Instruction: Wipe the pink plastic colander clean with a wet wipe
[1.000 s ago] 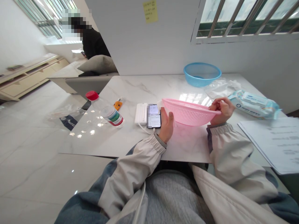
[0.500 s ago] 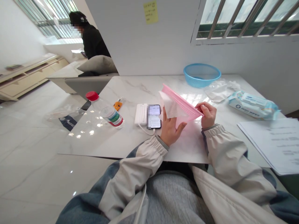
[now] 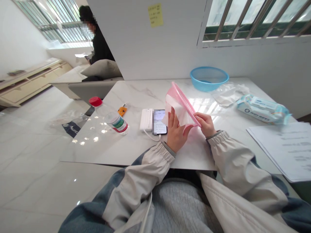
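A pink plastic basket (image 3: 184, 98) with a perforated rim is tilted up on its side in front of me. My right hand (image 3: 205, 124) is closed around the near end of its rim. Against the outside of the basket lies a thin white wipe (image 3: 181, 112). My left hand (image 3: 176, 133) rests with its palm toward the wipe, fingers stretched upward and thumb apart near the rim. Part of the wipe hangs out left of the fingers, over the edge of a phone (image 3: 160, 124). The palm side of my left hand is hidden.
A white power bank (image 3: 146, 119) is cabled to the phone. To the left are an orange key fob (image 3: 122, 111) and a red-capped bottle (image 3: 118, 123). A blue basket (image 3: 209, 79), crumpled plastic, a wipes pack (image 3: 263, 109) and papers (image 3: 283, 150) lie right. A person (image 3: 102, 42) sits beyond.
My right hand has moved left and slightly down with the rim, turning the basket steeper. My left hand stays about in place, its fingers now in front of the wipe.
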`<state>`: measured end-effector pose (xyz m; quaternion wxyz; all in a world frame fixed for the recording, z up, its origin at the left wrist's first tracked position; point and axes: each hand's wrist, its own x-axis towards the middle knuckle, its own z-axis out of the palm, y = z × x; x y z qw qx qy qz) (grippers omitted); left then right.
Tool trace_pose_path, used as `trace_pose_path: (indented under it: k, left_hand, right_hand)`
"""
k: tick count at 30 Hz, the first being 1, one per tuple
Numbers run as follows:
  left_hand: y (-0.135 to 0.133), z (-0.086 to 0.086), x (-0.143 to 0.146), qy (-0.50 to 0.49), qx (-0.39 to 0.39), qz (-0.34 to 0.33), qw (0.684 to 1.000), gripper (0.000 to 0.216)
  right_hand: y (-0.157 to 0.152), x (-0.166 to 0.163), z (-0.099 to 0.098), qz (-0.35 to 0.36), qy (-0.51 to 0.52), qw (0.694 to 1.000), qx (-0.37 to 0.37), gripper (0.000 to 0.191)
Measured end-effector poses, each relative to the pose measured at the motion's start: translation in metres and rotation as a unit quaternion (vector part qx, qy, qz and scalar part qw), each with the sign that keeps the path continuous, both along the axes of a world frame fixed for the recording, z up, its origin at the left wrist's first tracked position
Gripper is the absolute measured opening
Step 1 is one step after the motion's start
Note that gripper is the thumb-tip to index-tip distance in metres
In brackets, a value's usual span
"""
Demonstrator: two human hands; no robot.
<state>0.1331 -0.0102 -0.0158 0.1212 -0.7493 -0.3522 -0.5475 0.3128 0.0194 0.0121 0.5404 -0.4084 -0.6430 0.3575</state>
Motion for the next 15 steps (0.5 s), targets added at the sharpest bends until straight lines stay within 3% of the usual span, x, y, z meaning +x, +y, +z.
trace_pose_path:
  k: [3, 7, 10, 15]
  left_hand:
    - [0.001, -0.002, -0.001, 0.013, -0.036, -0.011, 0.999, 0.028]
    - [0.001, -0.001, -0.003, -0.007, -0.105, -0.062, 0.993, 0.014]
    - [0.001, 0.002, -0.004, 0.0, -0.117, -0.066, 0.991, 0.009]
    - [0.002, 0.001, -0.004, 0.007, -0.12, -0.049, 0.992, 0.024]
  right_hand:
    - [0.0, -0.005, -0.005, 0.047, -0.008, 0.999, -0.02, 0.036]
    - [-0.002, -0.01, -0.005, 0.086, -0.007, 0.996, -0.037, 0.041]
    - [-0.002, -0.013, 0.0, 0.097, -0.005, 0.995, -0.036, 0.043]
    - [-0.003, -0.014, 0.004, 0.111, -0.009, 0.994, -0.019, 0.051]
